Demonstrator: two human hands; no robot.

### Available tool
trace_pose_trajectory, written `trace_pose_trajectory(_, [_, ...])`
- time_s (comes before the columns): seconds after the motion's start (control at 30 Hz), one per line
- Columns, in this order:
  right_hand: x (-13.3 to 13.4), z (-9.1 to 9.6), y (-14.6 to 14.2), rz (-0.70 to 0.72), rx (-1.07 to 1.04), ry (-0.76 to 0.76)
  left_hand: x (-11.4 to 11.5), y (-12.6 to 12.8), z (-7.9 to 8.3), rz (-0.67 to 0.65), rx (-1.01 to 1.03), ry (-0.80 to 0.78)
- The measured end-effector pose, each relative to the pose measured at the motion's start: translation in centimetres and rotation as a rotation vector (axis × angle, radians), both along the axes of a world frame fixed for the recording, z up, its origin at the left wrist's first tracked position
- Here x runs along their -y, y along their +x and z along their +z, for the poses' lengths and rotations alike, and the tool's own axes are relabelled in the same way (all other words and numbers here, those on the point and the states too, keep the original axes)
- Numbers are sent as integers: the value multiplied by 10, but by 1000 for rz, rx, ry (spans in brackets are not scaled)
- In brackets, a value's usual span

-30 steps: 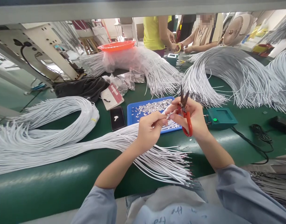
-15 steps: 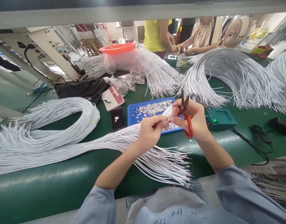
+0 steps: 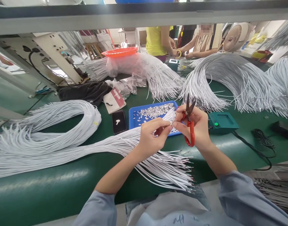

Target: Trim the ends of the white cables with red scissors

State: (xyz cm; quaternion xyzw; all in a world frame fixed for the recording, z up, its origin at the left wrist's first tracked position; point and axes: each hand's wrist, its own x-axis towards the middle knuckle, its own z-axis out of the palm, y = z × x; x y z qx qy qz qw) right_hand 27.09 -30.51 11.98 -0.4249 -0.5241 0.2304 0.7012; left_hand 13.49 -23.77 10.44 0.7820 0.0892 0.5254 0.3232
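Note:
My right hand [image 3: 198,127] grips red-handled scissors [image 3: 190,131] with the blades pointing up and slightly apart. My left hand [image 3: 152,135] pinches the end of a white cable beside the right fingertips, over the near edge of a blue tray [image 3: 132,113] that holds several small metal terminals. A long bundle of white cables [image 3: 64,147] runs from the left across the green table, under my left wrist, to the table's front edge.
A black phone [image 3: 119,121] and a red-and-white booklet [image 3: 114,97] lie left of the tray. A green box [image 3: 222,121] with a black cord sits to the right. More white cable bundles [image 3: 231,78], an orange basin [image 3: 120,51], a fan [image 3: 232,37] and two co-workers are at the back.
The view has shifted slightly downward. My hands stay together with the scissors and the cable end; my left fingers have shifted a little on the cable.

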Motion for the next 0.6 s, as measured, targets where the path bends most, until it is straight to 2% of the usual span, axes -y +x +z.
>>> trace_pose_trajectory(0.1, [1,-1,-1,-16,15,7,1,-2,3,-30,-13,-21])
trace_pose_trajectory(0.27, [1,0,2,33,28,-29,-3,-8,11,-239,-161,-236])
trace_pose_trajectory(0.33, [1,1,3,49,11,-35,-4,-8,11,-264,-163,-271])
trace_pose_trajectory(0.4, [2,1,2,25,1,-35,-4,-6,8,-189,-136,-217])
trace_pose_trajectory(0.53, [5,2,-3,-103,43,-38,-1,-1,-1,108,-54,145])
trace_pose_trajectory(0.6, [6,4,-5,-138,61,-37,1,0,-4,182,-43,275])
